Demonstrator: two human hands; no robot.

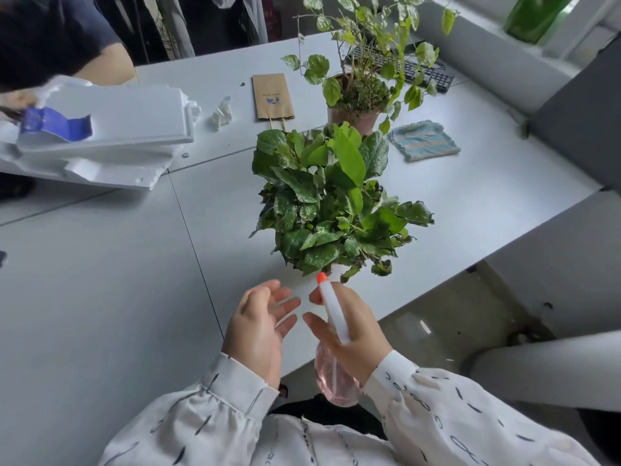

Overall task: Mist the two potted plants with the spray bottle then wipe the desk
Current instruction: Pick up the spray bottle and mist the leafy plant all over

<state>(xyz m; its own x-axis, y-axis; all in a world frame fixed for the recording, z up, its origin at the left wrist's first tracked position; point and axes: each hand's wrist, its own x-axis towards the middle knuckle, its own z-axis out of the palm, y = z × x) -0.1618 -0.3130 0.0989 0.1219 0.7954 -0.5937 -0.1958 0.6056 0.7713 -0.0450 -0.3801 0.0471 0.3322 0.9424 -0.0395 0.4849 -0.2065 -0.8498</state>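
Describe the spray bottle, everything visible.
The spray bottle has a rounded, clear pink body that looks like plastic, a long white spray head and an orange nozzle tip. A thin tube shows inside the body. The right hand grips it around the neck and holds it off the desk, near its front edge, nozzle aimed at the nearer potted plant. The left hand is open beside it, not touching. The liquid level cannot be judged.

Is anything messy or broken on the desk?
Yes: a crumpled white tissue lies loose on the grey desk beside broken-edged white foam packaging. Nothing looks spilled, and both plants stand upright.
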